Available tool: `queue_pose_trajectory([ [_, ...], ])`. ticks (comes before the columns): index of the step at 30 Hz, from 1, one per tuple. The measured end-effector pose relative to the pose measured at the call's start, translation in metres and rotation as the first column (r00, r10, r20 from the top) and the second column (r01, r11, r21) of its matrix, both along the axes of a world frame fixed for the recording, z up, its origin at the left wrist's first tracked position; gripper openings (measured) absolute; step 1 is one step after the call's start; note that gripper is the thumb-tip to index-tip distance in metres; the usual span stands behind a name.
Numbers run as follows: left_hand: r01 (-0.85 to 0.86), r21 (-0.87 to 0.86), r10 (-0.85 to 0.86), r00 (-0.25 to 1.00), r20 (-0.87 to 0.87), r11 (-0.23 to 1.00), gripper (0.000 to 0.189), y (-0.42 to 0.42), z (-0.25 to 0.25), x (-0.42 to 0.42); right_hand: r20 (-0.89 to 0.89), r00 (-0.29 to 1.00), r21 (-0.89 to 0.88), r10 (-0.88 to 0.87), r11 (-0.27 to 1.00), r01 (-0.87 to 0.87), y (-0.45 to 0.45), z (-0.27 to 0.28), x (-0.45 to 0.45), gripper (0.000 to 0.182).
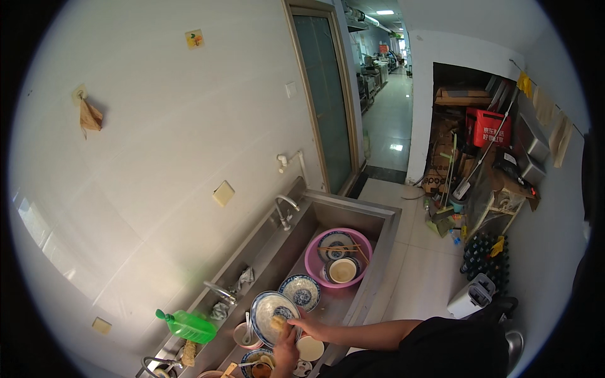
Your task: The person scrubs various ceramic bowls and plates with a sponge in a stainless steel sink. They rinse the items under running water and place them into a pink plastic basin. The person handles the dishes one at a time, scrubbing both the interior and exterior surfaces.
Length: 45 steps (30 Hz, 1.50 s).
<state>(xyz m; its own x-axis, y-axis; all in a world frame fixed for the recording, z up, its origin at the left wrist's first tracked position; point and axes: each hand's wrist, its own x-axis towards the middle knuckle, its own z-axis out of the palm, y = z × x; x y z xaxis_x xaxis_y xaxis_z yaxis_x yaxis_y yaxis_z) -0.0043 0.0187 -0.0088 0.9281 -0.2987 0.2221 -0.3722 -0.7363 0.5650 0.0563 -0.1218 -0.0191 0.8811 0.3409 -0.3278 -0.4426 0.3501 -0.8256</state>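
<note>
A white bowl with blue patterning is tilted over the sink, its inside facing up. My right hand grips its rim, the thumb over the edge. My left hand presses a yellowish scrubbing pad against the inside of the bowl. Just beyond, a second blue-patterned bowl lies on the sink floor. Below my hands are a pinkish bowl with a white spoon, a cream-coloured round dish and a blue-rimmed bowl with utensils and a smaller brown-looking vessel, partly hidden.
In the steel sink, a pink basin holds bowls and chopsticks. Faucets and a green pump bottle line the wall-side ledge. On the floor to the right stand a white bin and many dark bottles.
</note>
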Motion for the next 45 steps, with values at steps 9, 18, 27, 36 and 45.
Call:
queue_pose_trajectory([
  [9,0.271,0.254,-0.302,0.949,0.092,0.928,0.049,0.032,-0.009,-0.014,0.188,0.972,-0.094,0.141,0.988,-0.125,-0.031,-0.043,0.024,0.036],
  [18,-0.081,-0.144,0.072,0.995,-0.072,0.986,0.048,-0.035,0.014,0.010,0.032,0.983,0.075,-0.182,0.981,0.179,0.006,0.007,-0.009,0.040],
  [27,0.118,0.508,-0.173,0.983,0.063,0.853,0.058,0.047,0.019,-0.005,0.082,0.937,-0.106,0.339,0.938,-0.330,-0.055,0.013,0.033,0.042],
  [36,-0.195,-0.156,0.192,0.981,-0.038,0.968,0.039,-0.062,0.011,0.006,-0.102,0.992,0.357,-0.079,0.928,0.110,-0.007,-0.048,0.004,0.041],
  [45,-0.215,-0.186,0.187,0.970,-0.157,0.959,0.036,0.008,-0.004,0.003,-0.152,0.988,0.335,-0.008,0.940,0.060,-0.025,-0.031,0.005,0.040],
])
